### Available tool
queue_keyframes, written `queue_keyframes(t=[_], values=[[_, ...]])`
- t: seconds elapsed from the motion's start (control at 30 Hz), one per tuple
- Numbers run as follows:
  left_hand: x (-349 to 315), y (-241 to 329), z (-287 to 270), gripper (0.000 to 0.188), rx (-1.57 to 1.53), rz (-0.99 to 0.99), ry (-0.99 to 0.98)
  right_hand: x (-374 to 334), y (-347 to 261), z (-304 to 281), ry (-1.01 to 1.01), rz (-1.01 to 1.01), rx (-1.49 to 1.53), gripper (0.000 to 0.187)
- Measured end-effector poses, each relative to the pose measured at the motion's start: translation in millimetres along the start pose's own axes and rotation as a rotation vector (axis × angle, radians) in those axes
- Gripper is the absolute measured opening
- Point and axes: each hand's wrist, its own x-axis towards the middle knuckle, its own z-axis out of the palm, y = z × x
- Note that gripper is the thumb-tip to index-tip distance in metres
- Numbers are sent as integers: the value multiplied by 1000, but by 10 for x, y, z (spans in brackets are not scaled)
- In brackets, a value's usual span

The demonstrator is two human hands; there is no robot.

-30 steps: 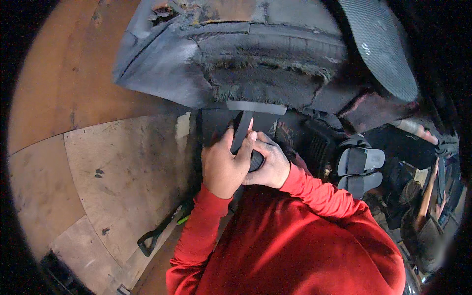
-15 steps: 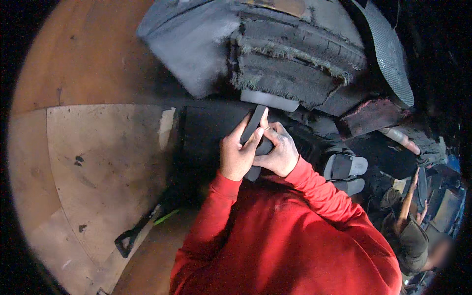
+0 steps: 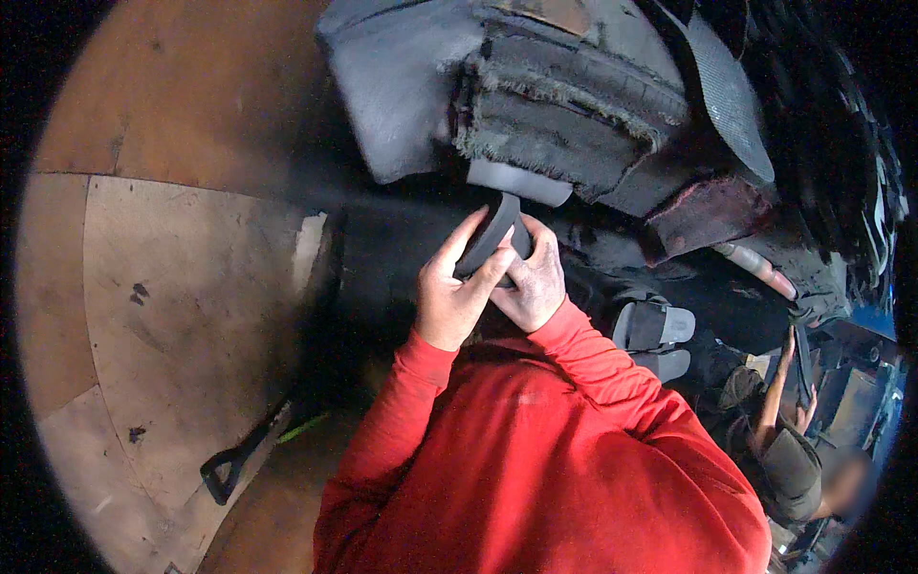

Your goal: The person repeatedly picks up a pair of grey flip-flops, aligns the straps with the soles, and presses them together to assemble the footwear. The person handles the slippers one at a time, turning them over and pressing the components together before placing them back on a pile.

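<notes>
Both hands and the dark sandal (image 3: 488, 237) they hold have shifted slightly up and to the left in view since half a second ago, and the sandal now shows a more curved edge. Thumb and fingers of the left hand (image 3: 446, 298) pinch the sandal from its two sides; the right hand (image 3: 537, 279) curls around its right side, close against the left. Its upper end meets the lower edge of a pale grey roller (image 3: 521, 184) in view, though whether they touch cannot be told. Above the roller hangs a frayed dark fabric flap (image 3: 555, 134) on a dusty grey housing (image 3: 406, 96). Red sleeves and a red sweatshirt (image 3: 545, 469) fill the lower middle.

To the right lie two grey slides with black straps (image 3: 677, 325), side by side; farther right, another person (image 3: 789, 469) in a dark shirt reaches out with bare forearms. At left are scuffed wooden panels (image 3: 191, 306), with a black loop handle (image 3: 222, 475) near a green strip (image 3: 303, 427).
</notes>
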Motion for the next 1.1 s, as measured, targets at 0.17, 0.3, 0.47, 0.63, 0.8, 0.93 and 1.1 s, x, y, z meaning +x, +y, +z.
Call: queue_keyframes(t=[0.17, 0.3, 0.47, 0.63, 0.8, 0.93, 1.1], values=[[139, 232, -14, 39, 446, 67, 14, 29, -66, 106, 12, 48, 152, 82], [197, 337, 18, 33, 651, 32, 25, 16, -195, 101, -46, 180, 273, 74], [284, 340, 39, 28, 815, -137, -27, 52, -239, 40, -125, 304, 488, 67], [560, 100, 127, 46, 862, -207, -108, 170, 1, 27, -226, 414, 498, 71], [284, -160, 216, 31, 340, -94, 79, 83, 43, -42, -252, 437, 281, 60], [15, -252, 200, 38, 2, -67, 117, -8, 18, -134, -202, 215, 37, 75], [7, -144, 178, 41, 17, 2, 90, -37, 50, -154, -163, 58, -199, 78]])
